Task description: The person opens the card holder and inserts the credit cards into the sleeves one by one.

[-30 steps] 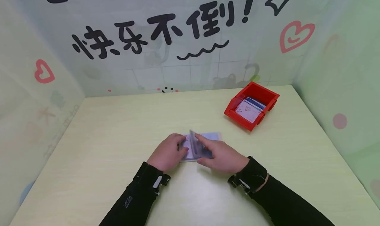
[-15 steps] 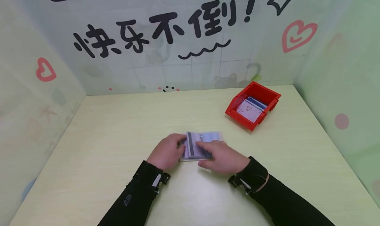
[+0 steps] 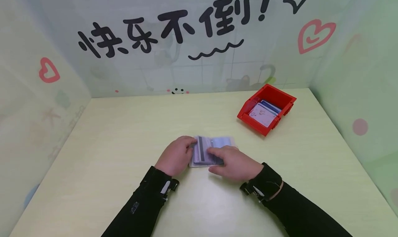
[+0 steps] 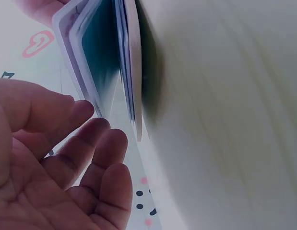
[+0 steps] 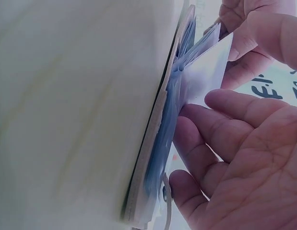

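A small card book (image 3: 219, 142) with clear sleeves lies open on the pale table (image 3: 124, 133), a card with a dark stripe showing on its left page. My left hand (image 3: 175, 155) sits at the book's left edge, its loosely curled fingers (image 4: 90, 158) against the leaf edges (image 4: 98, 62). My right hand (image 3: 236, 162) rests on the right-hand pages with fingers (image 5: 215, 139) nearly straight, touching a clear sleeve (image 5: 167, 143). In the right wrist view the left hand (image 5: 254, 33) shows beyond the fanned leaves. Both forearms wear black sleeves.
A red plastic bin (image 3: 267, 95) holding a stack of cards (image 3: 262, 114) stands at the back right of the table. Printed panels wall the table in at the back, left and right. Bare tabletop lies to the left and in front of the hands.
A leaf that stood upright between the hands a second ago now lies flat to the left, showing the striped card. The hands have hardly shifted.
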`<state>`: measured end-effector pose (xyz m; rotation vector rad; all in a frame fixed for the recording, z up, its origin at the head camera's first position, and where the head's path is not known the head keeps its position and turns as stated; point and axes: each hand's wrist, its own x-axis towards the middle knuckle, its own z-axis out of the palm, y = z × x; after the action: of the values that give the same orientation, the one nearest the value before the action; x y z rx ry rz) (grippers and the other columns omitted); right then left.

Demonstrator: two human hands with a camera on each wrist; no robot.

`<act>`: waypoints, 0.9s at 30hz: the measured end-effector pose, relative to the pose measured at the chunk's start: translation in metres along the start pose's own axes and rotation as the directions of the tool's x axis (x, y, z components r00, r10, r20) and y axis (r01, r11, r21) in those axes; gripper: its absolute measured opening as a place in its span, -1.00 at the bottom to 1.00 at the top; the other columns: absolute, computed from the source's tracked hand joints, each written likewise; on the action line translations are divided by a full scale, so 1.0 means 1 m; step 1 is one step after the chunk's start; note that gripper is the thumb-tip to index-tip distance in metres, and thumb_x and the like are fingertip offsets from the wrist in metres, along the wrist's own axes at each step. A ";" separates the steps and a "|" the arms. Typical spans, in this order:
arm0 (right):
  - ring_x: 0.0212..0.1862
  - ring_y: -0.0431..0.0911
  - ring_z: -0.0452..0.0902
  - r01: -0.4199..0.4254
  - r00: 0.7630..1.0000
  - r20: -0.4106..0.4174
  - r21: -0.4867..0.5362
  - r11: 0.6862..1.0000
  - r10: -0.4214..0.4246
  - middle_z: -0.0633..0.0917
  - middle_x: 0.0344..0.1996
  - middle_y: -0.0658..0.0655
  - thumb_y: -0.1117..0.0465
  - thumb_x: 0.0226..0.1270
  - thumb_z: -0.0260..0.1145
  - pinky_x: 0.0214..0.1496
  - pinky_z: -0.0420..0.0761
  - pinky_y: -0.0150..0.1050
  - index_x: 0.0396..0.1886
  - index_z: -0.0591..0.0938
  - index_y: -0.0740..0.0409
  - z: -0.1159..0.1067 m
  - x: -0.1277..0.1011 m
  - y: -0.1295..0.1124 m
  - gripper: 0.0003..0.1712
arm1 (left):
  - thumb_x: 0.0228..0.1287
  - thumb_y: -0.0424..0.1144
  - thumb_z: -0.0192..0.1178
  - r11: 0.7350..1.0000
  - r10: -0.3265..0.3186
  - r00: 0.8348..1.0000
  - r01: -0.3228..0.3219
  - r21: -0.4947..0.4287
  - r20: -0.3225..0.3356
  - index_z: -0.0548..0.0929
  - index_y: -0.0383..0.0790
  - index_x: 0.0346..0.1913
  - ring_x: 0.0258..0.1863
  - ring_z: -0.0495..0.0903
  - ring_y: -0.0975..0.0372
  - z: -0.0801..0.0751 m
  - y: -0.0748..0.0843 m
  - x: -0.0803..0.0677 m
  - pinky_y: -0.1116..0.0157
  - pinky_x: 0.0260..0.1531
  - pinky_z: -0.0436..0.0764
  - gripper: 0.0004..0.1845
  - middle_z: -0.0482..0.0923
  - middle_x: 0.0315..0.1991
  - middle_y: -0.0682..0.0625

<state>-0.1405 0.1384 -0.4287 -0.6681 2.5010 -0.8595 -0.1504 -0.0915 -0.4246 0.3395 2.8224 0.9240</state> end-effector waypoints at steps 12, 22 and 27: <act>0.37 0.00 0.47 -0.016 1.000 0.007 0.013 1.000 0.016 0.58 0.38 0.10 0.00 0.46 0.43 0.48 0.53 0.02 0.58 0.44 0.05 -0.002 0.001 0.000 -0.24 | 0.60 -0.33 0.07 0.997 0.048 0.999 -0.050 -0.063 -0.026 0.64 -0.22 0.36 0.42 0.55 0.09 -0.002 0.005 -0.001 0.04 0.41 0.55 -0.61 0.55 0.42 -0.07; 0.39 -0.02 0.52 -0.016 1.000 -0.008 0.072 0.997 0.017 0.59 0.41 0.07 0.12 0.50 0.40 0.47 0.54 0.03 0.55 0.48 0.07 -0.005 0.002 -0.001 -0.32 | 0.61 -0.32 0.05 0.991 0.033 0.999 -0.035 -0.133 -0.013 0.63 -0.19 0.37 0.28 0.60 0.10 -0.002 0.003 0.000 0.03 0.32 0.61 -0.61 0.54 0.41 -0.06; 0.31 -0.02 0.55 -0.016 0.999 -0.032 0.056 0.998 0.018 0.64 0.35 0.06 0.13 0.53 0.35 0.40 0.61 0.00 0.50 0.53 0.06 -0.013 0.001 -0.003 -0.41 | 0.61 -0.30 0.05 0.988 0.020 1.000 -0.022 -0.156 -0.012 0.63 -0.15 0.37 0.11 0.63 0.10 -0.003 0.004 -0.001 0.06 0.19 0.67 -0.61 0.56 0.38 -0.05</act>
<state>-0.1467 0.1419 -0.4176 -0.6185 2.4982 -0.9370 -0.1498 -0.0902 -0.4192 0.3452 2.7380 1.1454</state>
